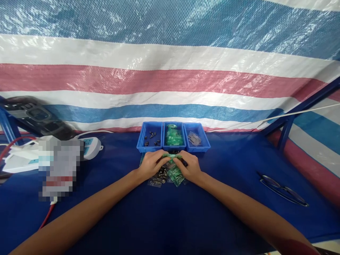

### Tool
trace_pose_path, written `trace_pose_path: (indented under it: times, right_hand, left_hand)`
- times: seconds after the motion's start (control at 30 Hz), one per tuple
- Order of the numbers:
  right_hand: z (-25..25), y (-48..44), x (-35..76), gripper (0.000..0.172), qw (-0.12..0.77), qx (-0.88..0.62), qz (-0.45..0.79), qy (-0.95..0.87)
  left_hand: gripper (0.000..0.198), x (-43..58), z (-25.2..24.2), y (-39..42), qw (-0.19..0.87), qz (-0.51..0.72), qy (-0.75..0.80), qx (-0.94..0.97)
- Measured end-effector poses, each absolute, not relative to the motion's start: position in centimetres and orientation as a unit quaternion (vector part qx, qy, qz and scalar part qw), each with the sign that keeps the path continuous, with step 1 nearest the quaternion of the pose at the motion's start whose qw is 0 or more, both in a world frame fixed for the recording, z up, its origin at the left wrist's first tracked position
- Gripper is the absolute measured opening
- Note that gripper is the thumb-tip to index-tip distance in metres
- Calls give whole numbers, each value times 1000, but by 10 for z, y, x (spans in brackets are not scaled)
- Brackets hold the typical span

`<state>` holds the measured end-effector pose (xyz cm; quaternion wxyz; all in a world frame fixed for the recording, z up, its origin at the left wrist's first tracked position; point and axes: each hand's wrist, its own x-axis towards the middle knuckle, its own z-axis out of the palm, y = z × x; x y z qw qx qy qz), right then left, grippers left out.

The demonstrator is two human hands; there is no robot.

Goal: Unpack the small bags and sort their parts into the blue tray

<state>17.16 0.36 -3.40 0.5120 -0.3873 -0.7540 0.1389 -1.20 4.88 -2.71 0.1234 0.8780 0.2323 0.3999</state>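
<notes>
Between my two hands, just in front of the blue bins, is a small green plastic packet (171, 155). My left hand (151, 164) pinches its left end with thumb and fingers, and my right hand (190, 166) grips the right end the same way. Under and between the hands lies a pile of green packets (176, 176), small dark metal parts (162, 173) and clear plastic bags (154, 182). The hands cover part of this pile. What the held packet contains is too small to tell.
Three blue bins stand side by side: the left bin (139, 144) holds several dark metal parts, the middle bin (174, 148) green packets, the right bin (205, 145) clear bags. Eyeglasses (283, 189) lie at right. A white power strip (92, 148) and a red cable (47, 216) are at left.
</notes>
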Motion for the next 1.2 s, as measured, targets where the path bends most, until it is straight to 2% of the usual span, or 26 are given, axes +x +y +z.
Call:
trace_pose_path:
  times: [0.17,0.63,1.2]
  right_hand:
    - [-35,3,171,17,531,-410,133,-730]
    - [-35,2,170,21,508,-386,115,-761]
    - [-36,1,171,17,524,-381,109,-754]
  left_hand:
    - [16,-11,-25,47,131,408,223,876]
    - [19,-15,-28,45,117,370,234,892]
    - [16,-11,-27,45,122,372,223,893]
